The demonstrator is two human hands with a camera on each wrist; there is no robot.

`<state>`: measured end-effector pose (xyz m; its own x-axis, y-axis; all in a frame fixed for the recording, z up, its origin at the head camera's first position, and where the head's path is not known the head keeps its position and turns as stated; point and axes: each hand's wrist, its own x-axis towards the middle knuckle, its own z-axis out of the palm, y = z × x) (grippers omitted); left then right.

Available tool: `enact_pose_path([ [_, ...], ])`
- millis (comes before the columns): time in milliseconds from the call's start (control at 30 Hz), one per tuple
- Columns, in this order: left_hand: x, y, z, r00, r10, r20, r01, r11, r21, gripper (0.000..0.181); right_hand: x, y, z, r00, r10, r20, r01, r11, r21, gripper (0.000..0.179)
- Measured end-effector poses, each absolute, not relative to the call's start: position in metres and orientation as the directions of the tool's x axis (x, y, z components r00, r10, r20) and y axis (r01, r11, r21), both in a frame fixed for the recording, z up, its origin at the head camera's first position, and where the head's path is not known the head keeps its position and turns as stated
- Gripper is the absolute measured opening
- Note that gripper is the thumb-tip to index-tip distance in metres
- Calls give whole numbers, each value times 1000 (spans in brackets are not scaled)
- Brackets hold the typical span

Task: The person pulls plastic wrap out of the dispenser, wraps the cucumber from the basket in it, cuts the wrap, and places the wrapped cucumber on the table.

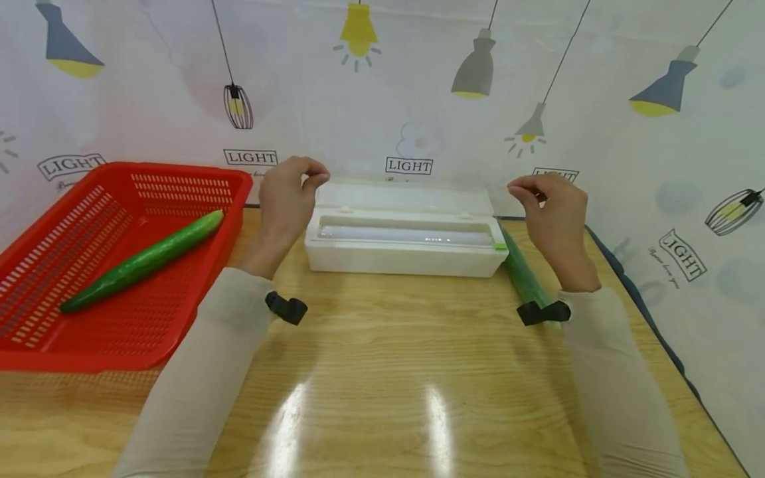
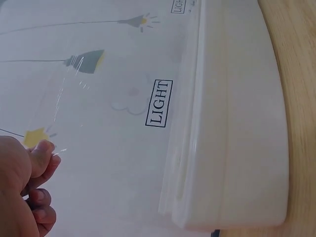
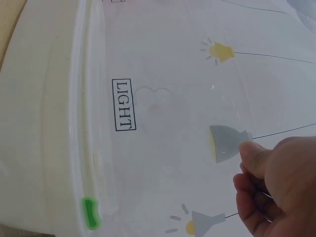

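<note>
basically, clear shiny plastic film [image 2: 84,86] is up over the long white plastic box [image 1: 406,259], stretched between the left hand [image 1: 289,196] and right hand [image 1: 556,209]. left thumb and finger pinch one corner; right thumb and finger look pinched on the other, film only faint there. main risk: film clings to itself and creases if the hands come closer or one dips. might also slip, since only fingertips hold it, or tear skewed if one side pulls harder. no hand steadies the box, so a hard tug could drag or tip it. box long axis runs left-right across the pale wooden table [image 1: 370,345], opening up, whitish lid [image 1: 406,197] open at the rear, small bright green tab [image 1: 499,246] at the right end. film width runs hand to hand, roughly parallel, free edge seemingly uppermost
</note>
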<state>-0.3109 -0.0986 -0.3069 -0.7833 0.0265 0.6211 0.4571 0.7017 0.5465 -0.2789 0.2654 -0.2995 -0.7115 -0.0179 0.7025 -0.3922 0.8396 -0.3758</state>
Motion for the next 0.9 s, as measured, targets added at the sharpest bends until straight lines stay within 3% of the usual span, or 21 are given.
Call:
enact_pose_path([
  [200,-308,-99,-305,-783,32,621,470,684,558,17,-276,265,-301,-708,-17,706,-400,833,-381,21],
  [533,-306,-99,-296,-763,18,646,477,689,545,19,-278,266,-293,-633,-50,772,-451,835,-315,21],
  [900,-302,-100,-276,-687,32,726,543,686,484,20,-265,262,-269,-590,-14,807,-471,818,-330,20],
])
